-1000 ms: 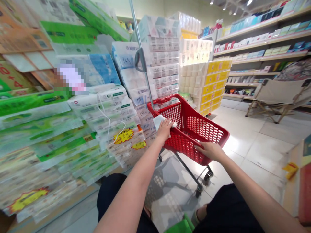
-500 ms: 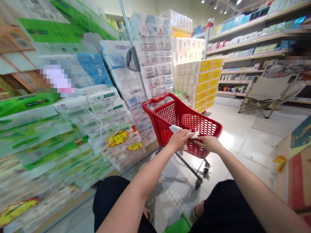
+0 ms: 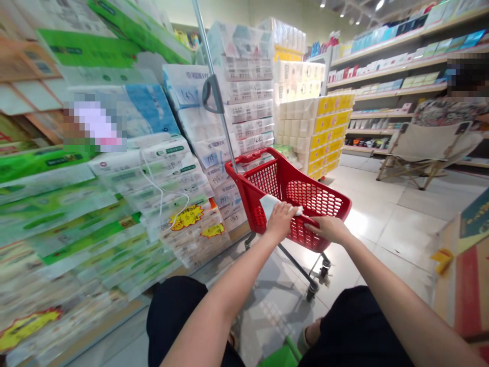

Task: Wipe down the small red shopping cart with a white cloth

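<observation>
A red plastic shopping cart (image 3: 282, 173) with perforated sides stands in front of me on wheels. My left hand (image 3: 281, 218) is closed over a white cloth (image 3: 268, 204) on the cart's near rim; part of the cloth hangs inside, and a bit sticks out past the fingers. Just to the right, my right hand (image 3: 328, 229) grips the same rim, its fingers curled over the red edge. The cart's basket shows no goods inside.
Stacked tissue packs (image 3: 153, 168) rise close on the left, a white cable (image 3: 155, 186) hanging over them. Yellow-sided paper packs (image 3: 328, 132) stand behind the cart. A person sits in a folding chair (image 3: 428, 142) by the shelves. Cardboard boxes (image 3: 469, 265) are at right, a green stool (image 3: 280, 354) below.
My left hand has slid a little to the left along the rim with the cloth, away from my right hand. My right hand stays at the rim.
</observation>
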Tool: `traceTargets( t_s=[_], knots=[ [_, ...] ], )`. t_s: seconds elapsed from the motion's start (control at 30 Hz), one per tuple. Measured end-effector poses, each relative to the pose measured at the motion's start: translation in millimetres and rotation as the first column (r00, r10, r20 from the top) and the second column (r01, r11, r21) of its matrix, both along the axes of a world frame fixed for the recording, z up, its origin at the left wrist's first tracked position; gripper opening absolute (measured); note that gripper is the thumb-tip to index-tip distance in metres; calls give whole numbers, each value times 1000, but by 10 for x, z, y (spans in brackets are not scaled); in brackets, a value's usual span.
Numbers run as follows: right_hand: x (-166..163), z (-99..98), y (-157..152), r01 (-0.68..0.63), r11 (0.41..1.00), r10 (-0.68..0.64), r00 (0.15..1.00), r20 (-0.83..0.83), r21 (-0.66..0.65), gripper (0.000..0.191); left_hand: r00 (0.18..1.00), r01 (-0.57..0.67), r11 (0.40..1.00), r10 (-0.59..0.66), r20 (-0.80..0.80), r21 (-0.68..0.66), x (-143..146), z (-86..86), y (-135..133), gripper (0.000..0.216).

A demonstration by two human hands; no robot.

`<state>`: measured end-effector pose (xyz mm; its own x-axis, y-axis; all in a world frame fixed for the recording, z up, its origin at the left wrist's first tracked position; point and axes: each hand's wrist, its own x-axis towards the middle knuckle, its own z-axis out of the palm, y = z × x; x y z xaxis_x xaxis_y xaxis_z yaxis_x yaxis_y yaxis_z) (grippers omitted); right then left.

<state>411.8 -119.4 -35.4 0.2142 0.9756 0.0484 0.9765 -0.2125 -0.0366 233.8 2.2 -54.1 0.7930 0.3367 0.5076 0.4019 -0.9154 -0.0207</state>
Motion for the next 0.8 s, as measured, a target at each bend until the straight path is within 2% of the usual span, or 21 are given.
traceTargets(
  t_s=[0.1,0.2,0.3,0.37,0.5,0.57,0.67,0.73,0.8],
  knots=[
    [-6,5,-3,21,1000,-20,999,29,-11,49,996,86,996,-86,19,4,166,-64,-302,42],
    [-8,3,-1,21,1000,-20,999,26,-18,52,987,159,987,-159,-17,32,162,-8,-323,44],
    [7,-2,16,-6,1000,6,1000,19,0,53,960,270,960,-263,-95,78,42,107,-114,48],
    [41,9,27,-34,999,34,999,5,-12,52,950,298,949,-284,-130,102,-53,184,95,48],
    [116,109,33,-41,998,41,999,4,-37,55,979,181,973,-164,-121,142,-199,291,524,42],
    [76,197,74,-7,998,7,1000,-1,54,62,988,129,981,-114,-107,148,-226,303,666,40],
    [-180,331,294,23,970,8,992,-127,241,79,989,128,986,-119,-89,102,-212,292,746,43],
    [-449,381,545,4,945,76,970,-232,326,77,984,171,985,-170,-61,7,-208,312,778,52],
    [-718,388,814,22,929,97,949,-300,369,74,969,242,960,-246,-16,-143,-252,391,872,65]
  ],
)
